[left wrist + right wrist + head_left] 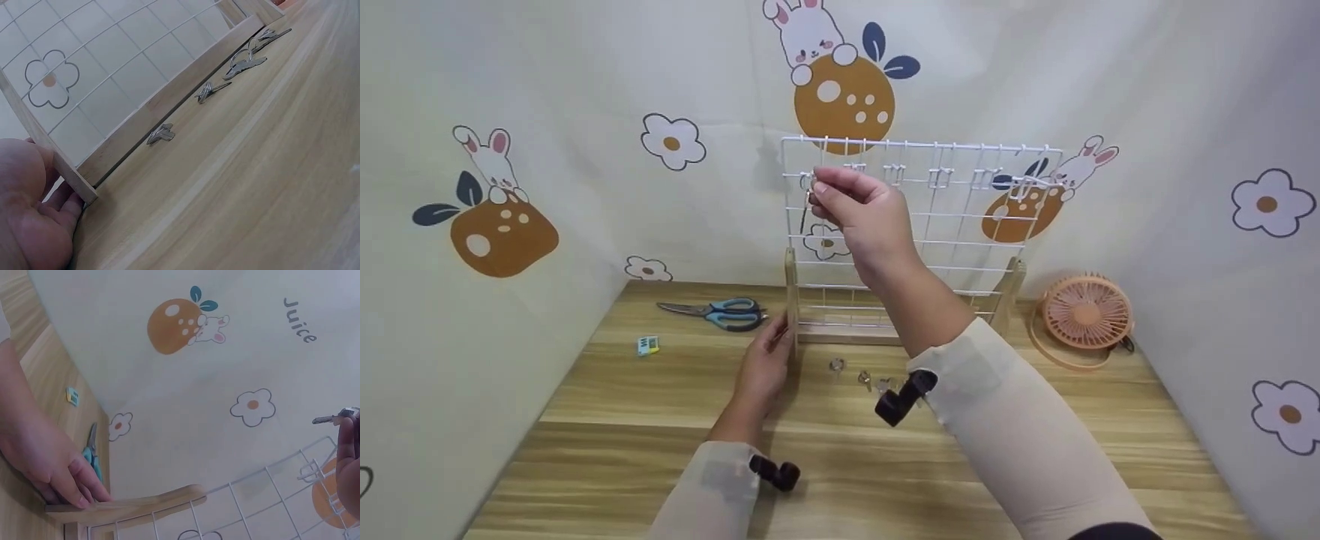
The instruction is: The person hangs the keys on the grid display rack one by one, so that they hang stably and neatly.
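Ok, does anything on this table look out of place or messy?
Mostly tidy. Loose keys lie scattered on the table in front of the wire rack, and a small blue-and-yellow item sits alone left of them. Nothing looks spilled or damaged.

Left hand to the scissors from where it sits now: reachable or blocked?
Probably yes. The left hand rests on the left wooden post of the wire grid rack; the scissors lie just to its left on bare table, nothing between. It would have to let go of the post first.

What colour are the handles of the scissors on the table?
The scissors have blue and dark grey handles, best seen in the head view.
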`<action>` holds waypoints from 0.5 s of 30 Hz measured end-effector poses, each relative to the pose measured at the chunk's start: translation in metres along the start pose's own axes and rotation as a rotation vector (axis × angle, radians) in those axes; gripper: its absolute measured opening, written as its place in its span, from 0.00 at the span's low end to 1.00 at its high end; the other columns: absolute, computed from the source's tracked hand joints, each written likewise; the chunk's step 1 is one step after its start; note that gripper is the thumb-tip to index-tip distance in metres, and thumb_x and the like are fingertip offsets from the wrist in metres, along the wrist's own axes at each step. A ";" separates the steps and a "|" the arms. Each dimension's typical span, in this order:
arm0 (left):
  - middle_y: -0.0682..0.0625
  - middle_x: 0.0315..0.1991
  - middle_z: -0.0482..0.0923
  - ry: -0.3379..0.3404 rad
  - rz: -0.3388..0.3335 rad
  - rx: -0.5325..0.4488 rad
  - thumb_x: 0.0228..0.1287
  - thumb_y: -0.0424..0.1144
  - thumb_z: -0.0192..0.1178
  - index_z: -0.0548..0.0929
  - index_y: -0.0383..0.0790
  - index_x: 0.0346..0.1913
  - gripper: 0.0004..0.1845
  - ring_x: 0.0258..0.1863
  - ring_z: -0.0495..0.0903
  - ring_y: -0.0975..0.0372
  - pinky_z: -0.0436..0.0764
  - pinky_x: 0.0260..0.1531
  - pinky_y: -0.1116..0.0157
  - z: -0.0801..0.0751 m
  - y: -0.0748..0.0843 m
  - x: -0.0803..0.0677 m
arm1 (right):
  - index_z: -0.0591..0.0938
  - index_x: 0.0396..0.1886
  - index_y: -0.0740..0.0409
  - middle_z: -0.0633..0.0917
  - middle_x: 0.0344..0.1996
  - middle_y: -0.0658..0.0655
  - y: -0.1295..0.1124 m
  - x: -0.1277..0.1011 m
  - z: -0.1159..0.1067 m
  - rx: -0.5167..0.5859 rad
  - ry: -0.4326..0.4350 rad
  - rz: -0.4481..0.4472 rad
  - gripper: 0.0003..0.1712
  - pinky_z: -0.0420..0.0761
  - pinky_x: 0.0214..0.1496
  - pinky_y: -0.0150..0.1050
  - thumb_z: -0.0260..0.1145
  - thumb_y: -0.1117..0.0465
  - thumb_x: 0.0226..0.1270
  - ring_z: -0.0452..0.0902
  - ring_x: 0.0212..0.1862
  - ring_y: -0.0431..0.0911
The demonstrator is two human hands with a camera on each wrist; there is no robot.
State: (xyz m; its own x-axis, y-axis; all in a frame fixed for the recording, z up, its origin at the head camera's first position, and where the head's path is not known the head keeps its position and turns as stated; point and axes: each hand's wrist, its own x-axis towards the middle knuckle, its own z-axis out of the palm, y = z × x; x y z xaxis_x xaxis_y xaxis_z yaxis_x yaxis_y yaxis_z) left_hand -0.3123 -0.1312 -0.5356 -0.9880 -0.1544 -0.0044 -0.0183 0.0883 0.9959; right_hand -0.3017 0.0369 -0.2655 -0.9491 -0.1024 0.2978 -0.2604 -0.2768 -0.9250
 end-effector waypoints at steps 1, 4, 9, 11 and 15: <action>0.49 0.79 0.72 -0.001 0.002 0.000 0.85 0.43 0.55 0.73 0.54 0.79 0.25 0.81 0.69 0.51 0.68 0.83 0.52 0.000 0.000 0.000 | 0.88 0.58 0.66 0.89 0.53 0.66 0.002 0.000 -0.001 -0.003 0.003 0.007 0.15 0.91 0.59 0.38 0.70 0.68 0.75 0.90 0.51 0.51; 0.48 0.79 0.72 0.002 0.005 0.007 0.85 0.43 0.55 0.73 0.53 0.79 0.25 0.81 0.69 0.51 0.68 0.83 0.51 0.000 -0.001 -0.001 | 0.88 0.58 0.65 0.90 0.51 0.63 0.008 0.001 -0.005 0.005 0.015 0.020 0.15 0.91 0.59 0.38 0.70 0.69 0.75 0.91 0.50 0.49; 0.48 0.80 0.71 0.004 0.004 0.009 0.85 0.43 0.55 0.72 0.51 0.80 0.25 0.81 0.68 0.51 0.69 0.83 0.52 0.000 0.000 -0.001 | 0.88 0.56 0.67 0.91 0.45 0.58 0.020 -0.005 -0.021 0.026 0.040 0.017 0.14 0.92 0.57 0.37 0.70 0.70 0.74 0.91 0.47 0.47; 0.47 0.80 0.71 0.000 -0.005 -0.012 0.85 0.42 0.55 0.72 0.50 0.80 0.26 0.81 0.68 0.51 0.70 0.82 0.53 0.000 0.001 -0.001 | 0.88 0.55 0.68 0.90 0.44 0.58 0.026 -0.012 -0.031 0.014 0.050 0.012 0.13 0.92 0.57 0.38 0.70 0.70 0.74 0.91 0.47 0.47; 0.46 0.81 0.70 -0.011 -0.011 -0.067 0.85 0.39 0.55 0.71 0.47 0.81 0.26 0.81 0.69 0.51 0.73 0.81 0.54 0.001 0.001 0.000 | 0.87 0.54 0.68 0.91 0.44 0.60 0.040 -0.029 -0.059 -0.043 0.063 0.002 0.12 0.92 0.57 0.38 0.70 0.69 0.75 0.91 0.48 0.48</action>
State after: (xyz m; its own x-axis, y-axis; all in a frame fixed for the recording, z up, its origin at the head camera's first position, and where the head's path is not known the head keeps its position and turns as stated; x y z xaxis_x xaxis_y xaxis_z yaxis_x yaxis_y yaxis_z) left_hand -0.3129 -0.1299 -0.5349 -0.9894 -0.1445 -0.0159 -0.0191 0.0210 0.9996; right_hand -0.2946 0.0849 -0.3253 -0.9584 -0.0425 0.2822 -0.2649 -0.2352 -0.9352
